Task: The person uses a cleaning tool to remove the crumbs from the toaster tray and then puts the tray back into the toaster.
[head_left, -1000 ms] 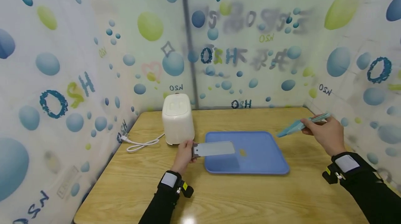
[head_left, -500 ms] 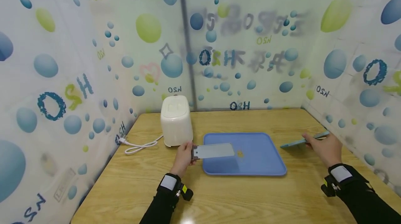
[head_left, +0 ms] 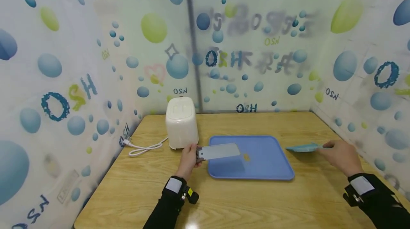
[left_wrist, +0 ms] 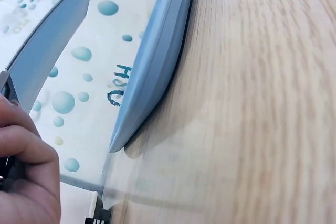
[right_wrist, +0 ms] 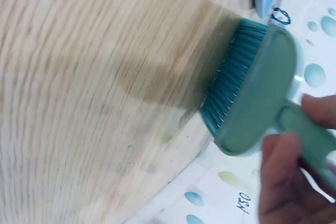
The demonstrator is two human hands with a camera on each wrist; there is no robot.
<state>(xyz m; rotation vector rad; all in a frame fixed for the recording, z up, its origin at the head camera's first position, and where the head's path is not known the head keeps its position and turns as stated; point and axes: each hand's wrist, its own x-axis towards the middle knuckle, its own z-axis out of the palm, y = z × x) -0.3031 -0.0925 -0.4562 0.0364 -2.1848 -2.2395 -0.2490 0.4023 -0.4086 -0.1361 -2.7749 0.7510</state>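
My left hand grips the dark grey end of a flat silver crumb tray, which sticks out to the right over the blue tray. The left wrist view shows the crumb tray raised above the table, my fingers curled at its end. To the right of the blue tray, my right hand holds a small green hand brush by its handle. Its teal bristles point toward the tabletop, close over it. A small yellowish patch lies on the blue tray.
A white toaster stands just behind my left hand. Its white cord and plug lie coiled at its left on the wooden table. A patterned curtain closes in the table at the back and both sides.
The brush in my right hand has come down and turned over the table right of the blue tray, and that hand has lowered. My left hand and the crumb tray have hardly moved.
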